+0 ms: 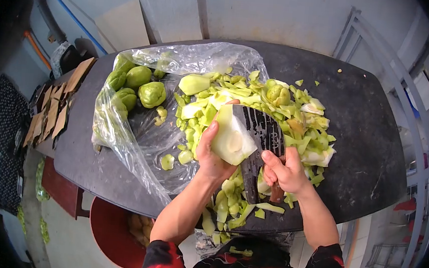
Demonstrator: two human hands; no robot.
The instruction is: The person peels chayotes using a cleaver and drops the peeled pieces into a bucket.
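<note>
Centrally in the head view, a cut squash (232, 140), pale green with a rounded hollow in its white face, is held up over the table (364, 146) by the left hand (215, 162). That hand is partly curled, with the thumb laid along the near side and the fingers wrapped behind. A broad dark knife (262, 130) is gripped by the right hand (288, 175), whose fingers are closed around the handle; its blade is angled up beside the squash, apparently touching it. Peelings (238, 93) are heaped behind and below both hands, partly on a clear plastic bag (142, 161), where whole squashes (151, 95) are grouped toward the left.

If the blade is pushed too hard or slides on the slick flesh, the left fingertips, showing at the top edge near it, could be cut. The squash could also be lost from the grip, since it is held clear of any support. Scraps near the table's front edge could be knocked to the floor, and the loose bag could be snagged by a forearm.

Pale letter-like marks are seen on the blade, but no word can be made out with certainty. No brand or label is readable elsewhere.
</note>
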